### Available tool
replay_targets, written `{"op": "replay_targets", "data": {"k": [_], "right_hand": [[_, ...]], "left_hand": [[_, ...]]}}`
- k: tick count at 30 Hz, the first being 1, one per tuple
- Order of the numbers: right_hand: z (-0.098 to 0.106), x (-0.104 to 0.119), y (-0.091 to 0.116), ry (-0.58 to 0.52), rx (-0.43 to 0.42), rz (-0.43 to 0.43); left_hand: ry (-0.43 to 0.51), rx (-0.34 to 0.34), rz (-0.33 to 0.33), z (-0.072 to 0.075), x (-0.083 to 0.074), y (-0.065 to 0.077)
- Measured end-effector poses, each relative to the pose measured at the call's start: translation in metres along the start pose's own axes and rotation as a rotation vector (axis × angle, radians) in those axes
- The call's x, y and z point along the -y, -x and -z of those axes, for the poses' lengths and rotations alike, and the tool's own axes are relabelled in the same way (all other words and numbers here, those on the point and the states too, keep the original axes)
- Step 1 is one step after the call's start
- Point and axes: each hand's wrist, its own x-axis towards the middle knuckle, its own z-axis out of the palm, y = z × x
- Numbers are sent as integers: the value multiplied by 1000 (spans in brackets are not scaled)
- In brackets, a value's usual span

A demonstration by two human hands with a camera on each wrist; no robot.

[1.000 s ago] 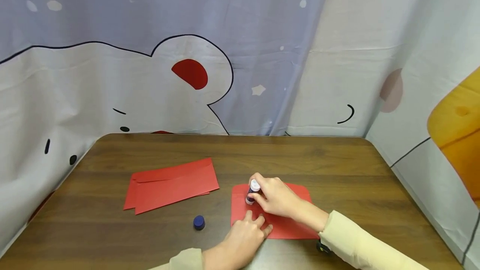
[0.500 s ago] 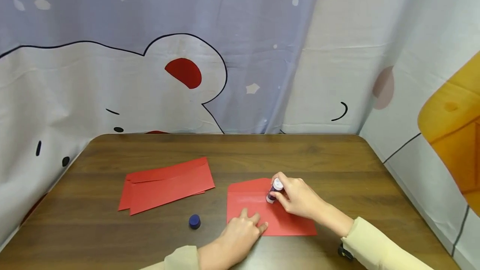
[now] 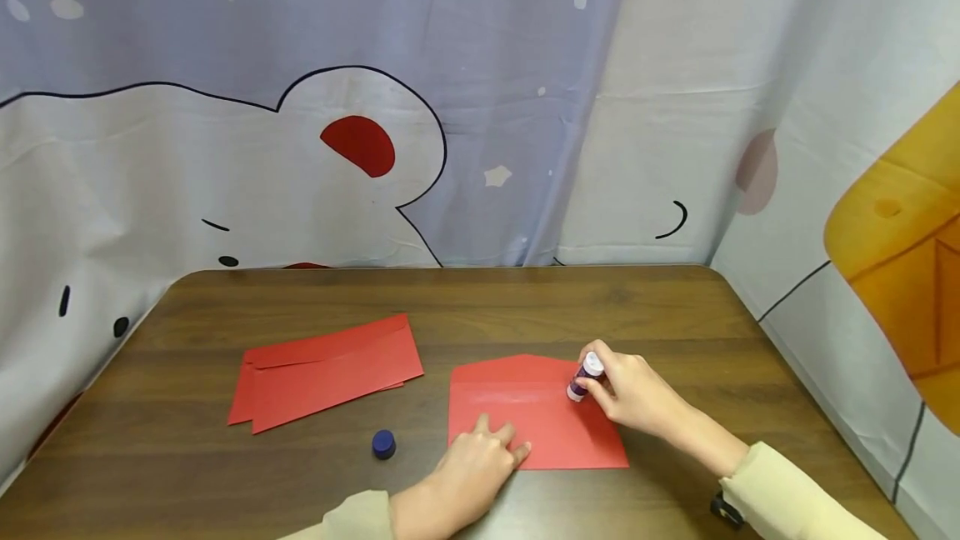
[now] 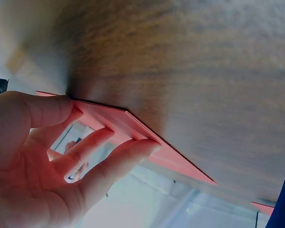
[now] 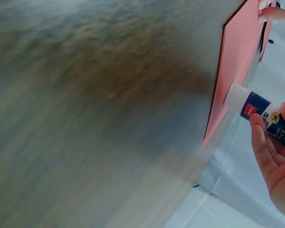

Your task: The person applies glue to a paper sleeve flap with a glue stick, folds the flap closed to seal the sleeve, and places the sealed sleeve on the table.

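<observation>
A red envelope (image 3: 540,432) lies on the table with its flap spread out at the far side. My left hand (image 3: 474,465) presses on its near left part with extended fingers; in the left wrist view the fingertips (image 4: 149,145) rest on the paper. In my right hand (image 3: 637,390) is a glue stick (image 3: 585,375), pinched between thumb and fingers and tilted, its lower end at the envelope's right side below the flap. The right wrist view shows the glue stick's (image 5: 263,111) dark blue label and white end against the red paper.
Two or more red envelopes (image 3: 337,373) overlap at the left of the wooden table (image 3: 480,298). A dark blue cap (image 3: 383,444) stands left of my left hand. A patterned curtain (image 3: 510,107) hangs behind the table.
My right hand has slid the glue stick rightward along the envelope below the flap. The left hand stays pressed on the envelope. The head view has shifted slightly.
</observation>
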Motion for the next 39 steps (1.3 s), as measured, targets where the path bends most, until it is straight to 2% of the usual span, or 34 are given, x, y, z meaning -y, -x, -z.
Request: {"op": "replay_targets", "data": {"k": [9, 16, 19, 26, 33, 39], "right_hand": [[7, -10, 11, 3, -22, -11], [9, -13, 21, -10, -47, -28], [7, -13, 22, -9, -53, -10], [-2, -7, 12, -12, -85, 45], [-16, 7, -4, -38, -63, 96], [-27, 23, -18, -83, -47, 127]], "left_hand": [[-7, -31, -15, -1, 2, 2], [6, -20, -40, -1, 4, 3], [2, -30, -58, -2, 6, 4], [-18, -78, -80, -4, 7, 5], [-68, -102, -82, -5, 5, 6], [-98, -168, -74, -7, 5, 7]]}}
